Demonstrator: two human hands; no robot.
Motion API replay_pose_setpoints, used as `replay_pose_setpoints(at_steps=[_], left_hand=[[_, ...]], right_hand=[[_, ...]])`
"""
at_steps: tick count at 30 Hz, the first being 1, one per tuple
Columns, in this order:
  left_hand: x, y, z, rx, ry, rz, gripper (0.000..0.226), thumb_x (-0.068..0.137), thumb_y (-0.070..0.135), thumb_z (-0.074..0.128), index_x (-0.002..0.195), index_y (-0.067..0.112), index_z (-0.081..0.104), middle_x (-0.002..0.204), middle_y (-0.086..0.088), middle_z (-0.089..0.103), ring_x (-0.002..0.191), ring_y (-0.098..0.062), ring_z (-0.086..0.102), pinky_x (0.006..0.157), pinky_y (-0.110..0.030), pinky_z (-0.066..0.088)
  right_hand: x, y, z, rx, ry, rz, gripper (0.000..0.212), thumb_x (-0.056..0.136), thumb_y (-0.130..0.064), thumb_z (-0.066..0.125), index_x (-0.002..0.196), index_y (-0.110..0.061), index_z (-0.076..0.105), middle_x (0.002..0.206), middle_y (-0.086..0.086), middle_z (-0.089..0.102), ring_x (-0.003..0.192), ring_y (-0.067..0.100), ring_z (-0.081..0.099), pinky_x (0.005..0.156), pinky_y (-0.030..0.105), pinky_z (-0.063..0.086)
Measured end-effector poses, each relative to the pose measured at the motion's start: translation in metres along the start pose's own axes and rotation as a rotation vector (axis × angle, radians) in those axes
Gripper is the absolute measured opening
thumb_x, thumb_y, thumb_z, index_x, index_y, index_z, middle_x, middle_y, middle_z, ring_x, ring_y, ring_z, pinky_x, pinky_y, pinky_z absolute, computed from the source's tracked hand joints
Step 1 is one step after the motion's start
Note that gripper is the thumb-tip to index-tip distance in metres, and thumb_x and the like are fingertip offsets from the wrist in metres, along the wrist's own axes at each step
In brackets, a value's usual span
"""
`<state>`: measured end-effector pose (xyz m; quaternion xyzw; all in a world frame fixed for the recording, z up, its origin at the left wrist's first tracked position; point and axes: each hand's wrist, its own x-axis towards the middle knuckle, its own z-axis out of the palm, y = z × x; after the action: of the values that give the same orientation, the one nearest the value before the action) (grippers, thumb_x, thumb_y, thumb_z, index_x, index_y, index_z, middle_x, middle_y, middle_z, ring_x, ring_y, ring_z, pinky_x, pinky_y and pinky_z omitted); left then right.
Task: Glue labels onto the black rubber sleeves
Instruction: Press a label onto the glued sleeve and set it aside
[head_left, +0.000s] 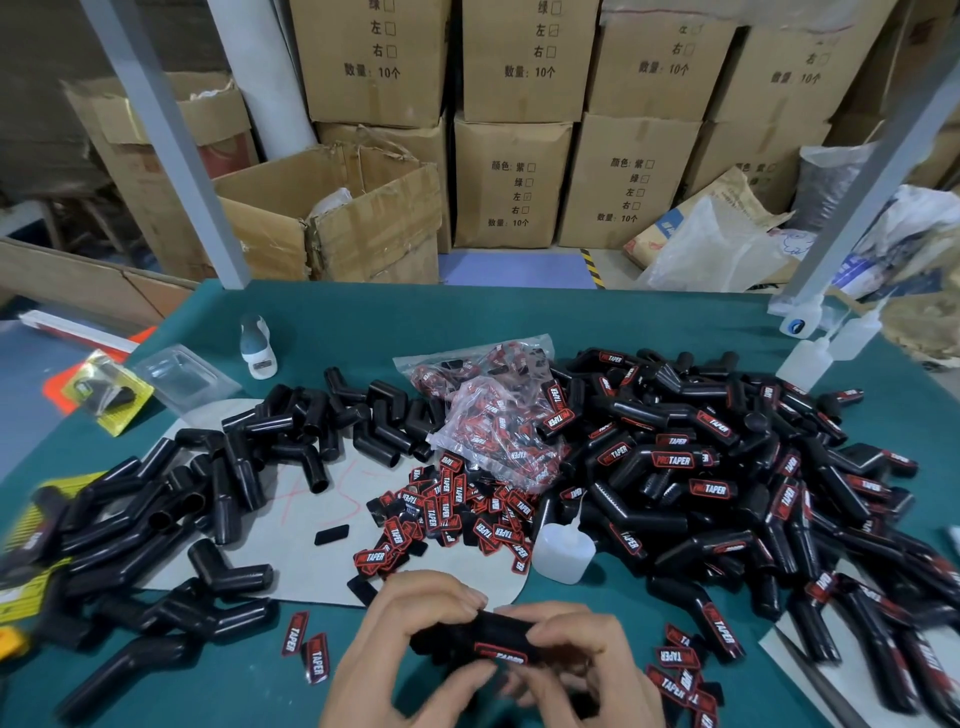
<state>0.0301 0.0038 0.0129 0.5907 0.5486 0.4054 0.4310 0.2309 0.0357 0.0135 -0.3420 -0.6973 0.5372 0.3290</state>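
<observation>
Head view, bottom centre | left hand (415, 618) and right hand (576, 649) both grasping one black sleeve (467, 636) lying left-right above the desk (234, 686) | label (501, 656) faces up, right fingers look nearer for pressing

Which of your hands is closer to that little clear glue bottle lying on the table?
Right. The right hand sits just below the glue bottle; the left hand is further off, down to its left. Both hold one sleeve.

A single head-worn wide-angle view looks forward and down across the green table (363, 317), hands close at the bottom edge, stacked cartons (511, 184) along the top.
</observation>
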Motion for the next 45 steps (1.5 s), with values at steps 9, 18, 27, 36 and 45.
replay_pose_setpoints(at_steps=[9, 18, 27, 36, 45], left_hand=[[0.001, -0.006, 0.007, -0.076, 0.383, 0.284, 0.037, 0.082, 0.048, 0.085, 0.113, 0.038, 0.067, 0.104, -0.003, 0.073, 0.1, -0.028, 0.07, 0.083, -0.05, 0.052], [-0.003, -0.006, 0.007, -0.161, 0.335, 0.201, 0.044, 0.075, 0.051, 0.09, 0.111, 0.038, 0.068, 0.102, -0.006, 0.074, 0.099, -0.027, 0.07, 0.086, -0.042, 0.057], [-0.006, -0.004, 0.012, -0.3, 0.27, 0.148, 0.044, 0.067, 0.025, 0.088, 0.105, 0.038, 0.069, 0.1, -0.012, 0.073, 0.094, -0.027, 0.068, 0.082, -0.034, 0.057], [0.007, -0.022, 0.014, -0.116, 0.252, 0.196, 0.052, 0.083, 0.059, 0.079, 0.129, 0.042, 0.063, 0.131, 0.007, 0.061, 0.123, -0.024, 0.061, 0.105, -0.044, 0.048], [0.006, -0.024, 0.011, -0.065, 0.305, 0.158, 0.041, 0.083, 0.055, 0.074, 0.121, 0.041, 0.068, 0.126, 0.006, 0.064, 0.121, -0.022, 0.061, 0.105, -0.039, 0.047]], right_hand=[[0.011, 0.006, 0.014, -0.319, 0.388, -0.412, 0.042, 0.081, -0.007, 0.065, 0.104, -0.041, 0.054, 0.111, -0.021, 0.073, 0.076, -0.003, 0.073, 0.061, 0.015, 0.057], [0.015, 0.003, 0.007, -0.477, 0.383, -0.405, 0.039, 0.084, -0.015, 0.063, 0.111, -0.041, 0.053, 0.119, -0.028, 0.068, 0.091, -0.009, 0.069, 0.074, 0.007, 0.052], [0.018, -0.008, 0.007, -0.722, 0.48, -0.535, 0.027, 0.08, -0.024, 0.068, 0.097, -0.039, 0.053, 0.111, -0.021, 0.062, 0.051, 0.002, 0.058, 0.046, 0.018, 0.048], [-0.005, 0.004, -0.058, -0.921, 0.458, -0.062, 0.053, 0.054, -0.019, 0.104, 0.09, -0.038, 0.07, 0.09, -0.009, 0.062, 0.068, 0.013, 0.063, 0.036, 0.026, 0.048], [-0.002, 0.031, -0.083, -1.058, 0.438, 0.243, 0.033, 0.078, -0.046, 0.086, 0.105, -0.036, 0.07, 0.094, -0.012, 0.045, 0.087, 0.01, 0.055, 0.05, 0.013, 0.027]])
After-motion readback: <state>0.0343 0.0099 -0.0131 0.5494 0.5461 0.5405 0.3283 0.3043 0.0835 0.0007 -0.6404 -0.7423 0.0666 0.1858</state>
